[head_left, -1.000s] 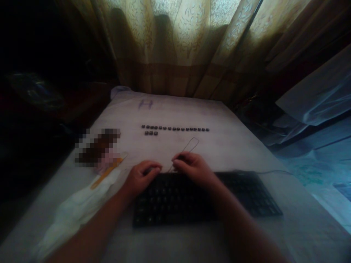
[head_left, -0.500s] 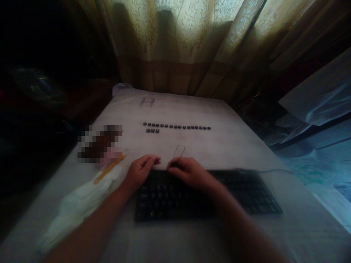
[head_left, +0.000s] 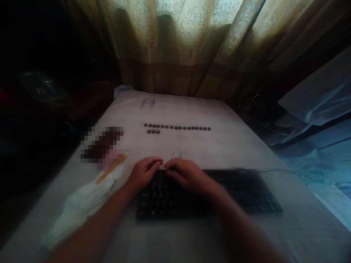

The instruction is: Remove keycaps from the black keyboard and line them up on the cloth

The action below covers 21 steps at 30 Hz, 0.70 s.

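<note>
A black keyboard lies on the table under my hands. My right hand is closed around a wire keycap puller, its thin loop sticking up past the fingers. Close beside it, over the keyboard's upper left part, my left hand has thumb and fingers pinched together; whatever is between them is too small and dark to make out. Farther back, several black keycaps stand in a long row, with three more keycaps in a short row below its left end.
To the left lie a white crumpled cloth, an orange-handled tool and a pixelated item. A cable runs off the keyboard to the right. Patterned curtains hang behind the white-covered table.
My right hand has turned and shifted slightly left, so the wire loop now sits lower and nearer the fingers. My left fingertips have come closer to the right hand.
</note>
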Tool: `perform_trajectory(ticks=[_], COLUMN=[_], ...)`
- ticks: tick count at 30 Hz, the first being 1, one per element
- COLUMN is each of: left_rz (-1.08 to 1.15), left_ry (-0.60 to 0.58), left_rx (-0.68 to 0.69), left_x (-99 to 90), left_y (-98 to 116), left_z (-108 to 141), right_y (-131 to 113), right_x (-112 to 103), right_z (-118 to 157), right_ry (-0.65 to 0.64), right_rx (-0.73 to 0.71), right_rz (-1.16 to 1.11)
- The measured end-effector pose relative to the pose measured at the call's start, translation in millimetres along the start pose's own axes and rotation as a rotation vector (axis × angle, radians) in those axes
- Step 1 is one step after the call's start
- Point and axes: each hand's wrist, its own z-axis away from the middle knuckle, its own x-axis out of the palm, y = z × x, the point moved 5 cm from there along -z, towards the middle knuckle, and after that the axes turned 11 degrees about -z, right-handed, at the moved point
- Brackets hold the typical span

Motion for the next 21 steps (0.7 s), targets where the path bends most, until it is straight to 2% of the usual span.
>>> perform_trajectory(ticks=[4, 10, 13, 17, 21], left_rz=[-0.045, -0.101, -0.127, -0.157, -0.186], left_ry=[-0.015, -0.029, -0.025, -0.051, -0.022], left_rx=[0.006, 0.013, 0.025, 0.041, 0.082], left_x=[1.2, 0.7, 0.7, 3.3, 1.2], left_y=[-2.1, -0.9, 1.6, 1.2, 2.4], left_z=[-0.1, -0.3, -0.2, 0.3, 1.3], right_y=[4.0, 10.5, 16.4, 27.2, 33.9], right_x=[1.9, 6.3, 5.9, -3.6, -6.8], right_z=[0.0, 3.0, 4.1, 3.9, 1.2], right_ry=[0.01, 0.124, 0.208, 0.403, 0.455], right_rx=[0.037, -0.028, -0.057, -0.035, -0.002], right_rz=[0.026, -0.094, -0.256, -0.621, -0.753])
